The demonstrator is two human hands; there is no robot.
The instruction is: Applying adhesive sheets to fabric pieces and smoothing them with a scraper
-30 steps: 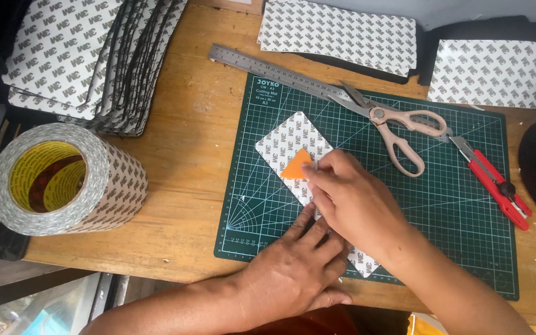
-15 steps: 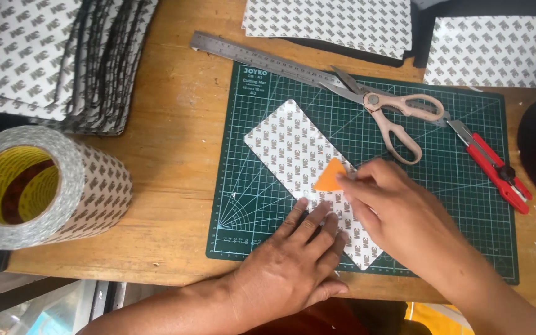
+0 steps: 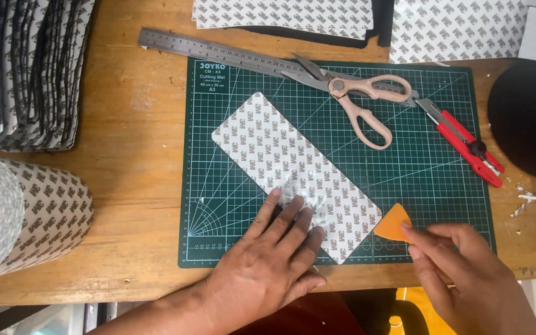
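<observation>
The patterned rectangular sheet (image 3: pixel 293 170) lies diagonally on my green cutting mat (image 3: pixel 417 186). My left hand (image 3: pixel 268 267) lies flat and spread on its 6 o'clock end. At 3 o'clock, my right hand (image 3: pixel 466 273) pinches an orange scraper (image 3: pixel 393 223). Scissors (image 3: pixel 358 96) sit at 1 o'clock.

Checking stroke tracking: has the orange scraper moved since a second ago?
Yes. The orange scraper, in the right hand, went from the middle of the patterned sheet down-right along it, now just past the sheet's lower-right corner on the green cutting mat.
</observation>
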